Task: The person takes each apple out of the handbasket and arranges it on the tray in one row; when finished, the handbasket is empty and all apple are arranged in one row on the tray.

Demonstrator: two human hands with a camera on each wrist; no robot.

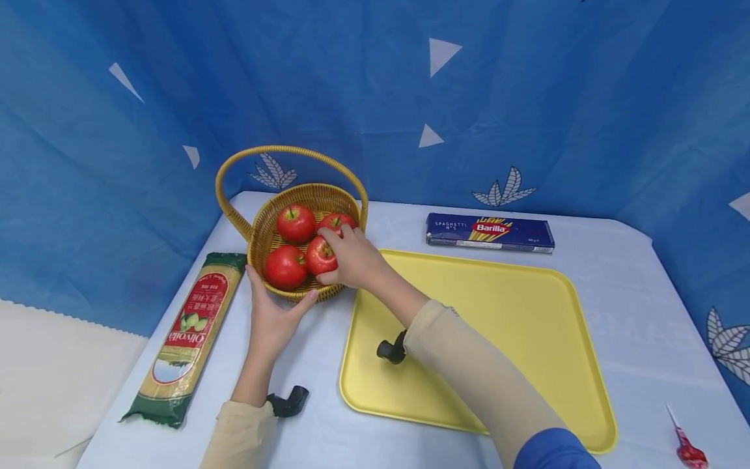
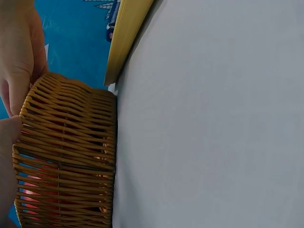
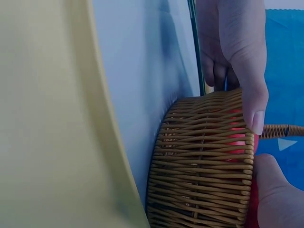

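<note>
A round wicker basket [image 1: 260, 225] with a tall arched handle stands at the back left of the table, with several red apples inside. My left hand [image 1: 272, 326] holds the basket's near side, thumb at the rim; its other fingers are partly hidden. Reaching in from the right, my right hand [image 1: 351, 257] grips the front right apple [image 1: 319, 255]. Beside it lie another apple [image 1: 285, 267] at the front left, one [image 1: 295, 223] at the back left and one [image 1: 336, 221] at the back right, partly covered by the right hand. In the right wrist view the left thumb [image 3: 254, 104] lies over the rim.
A yellow tray [image 1: 469, 312] lies under the right forearm. Behind it is a blue spaghetti box [image 1: 489, 232]. A long pasta packet [image 1: 187, 339] lies left of the basket. A red-wrapped lollipop [image 1: 690, 449] is at the near right. A blue curtain [image 1: 375, 98] hangs behind.
</note>
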